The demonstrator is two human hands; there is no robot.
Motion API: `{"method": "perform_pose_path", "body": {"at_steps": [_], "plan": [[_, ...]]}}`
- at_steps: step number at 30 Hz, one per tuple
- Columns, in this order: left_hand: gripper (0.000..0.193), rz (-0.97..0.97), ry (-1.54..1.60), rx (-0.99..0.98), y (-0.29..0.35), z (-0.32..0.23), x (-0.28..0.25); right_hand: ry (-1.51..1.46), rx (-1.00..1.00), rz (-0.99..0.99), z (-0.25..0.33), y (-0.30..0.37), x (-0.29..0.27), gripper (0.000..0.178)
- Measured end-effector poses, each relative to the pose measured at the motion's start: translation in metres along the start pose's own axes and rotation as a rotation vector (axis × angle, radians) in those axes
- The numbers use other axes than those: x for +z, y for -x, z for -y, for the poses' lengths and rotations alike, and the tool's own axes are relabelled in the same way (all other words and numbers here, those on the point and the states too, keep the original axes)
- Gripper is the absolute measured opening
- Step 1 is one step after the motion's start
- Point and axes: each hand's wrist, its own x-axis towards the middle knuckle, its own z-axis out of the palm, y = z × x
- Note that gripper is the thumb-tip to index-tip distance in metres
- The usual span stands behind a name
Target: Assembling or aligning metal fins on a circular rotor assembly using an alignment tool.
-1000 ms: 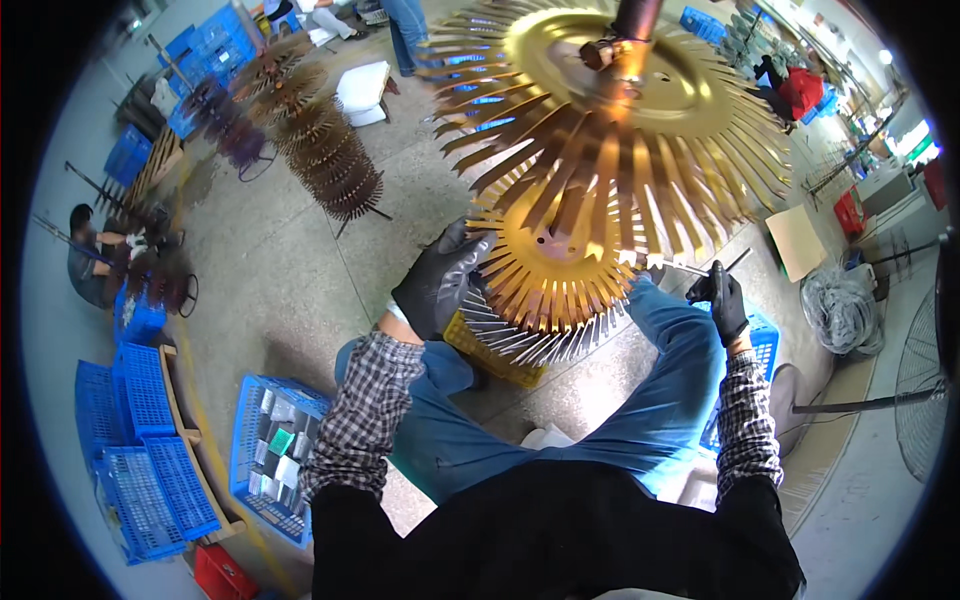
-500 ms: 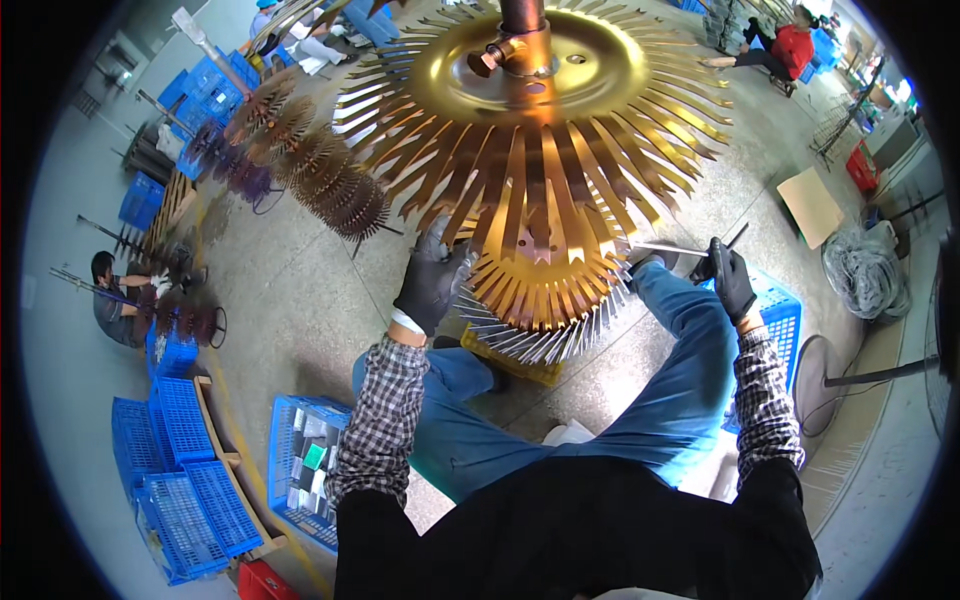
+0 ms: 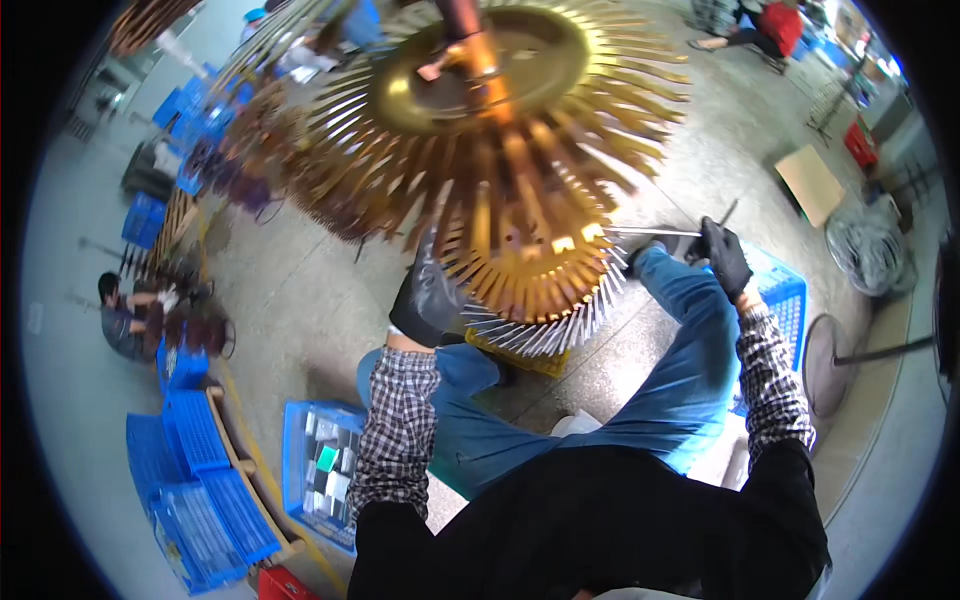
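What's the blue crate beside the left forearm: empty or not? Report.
Not empty: the blue crate holds small pieces, including a green one.

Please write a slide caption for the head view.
Left hand at the lower gold disc, right hand holding a rod.

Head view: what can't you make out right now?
In the head view:
Left hand: fingertips, blurred against the upper disc.
Lower disc: far side, hidden by the upper disc.
Shaft: upper end, cut off by the top edge.
Rod: tip contact, too blurred.

The grey floor (image 3: pixel 310 300) (speckled) carries 1 yellow crate (image 3: pixel 548 363) and 1 tan sheet (image 3: pixel 812 185).
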Motion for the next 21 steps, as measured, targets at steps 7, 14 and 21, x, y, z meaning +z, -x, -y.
{"method": "perform_pose_path", "body": {"at_steps": [7, 14, 21], "plan": [[0.040, -0.029, 0.907, -0.366, -0.005, -0.028, 0.009, -0.236, 0.021, 0.037, 0.019, 0.011, 0.008, 0.053], [0.033, -0.011, 0.648, -0.340, -0.012, -0.038, 0.012, -0.281, -0.036, 0.009, -0.010, -0.005, 0.012, 0.052], [0.034, -0.104, 0.628, -0.366, -0.010, -0.046, 0.019, -0.349, 0.141, -0.126, -0.006, -0.011, 0.019, 0.054]]}}
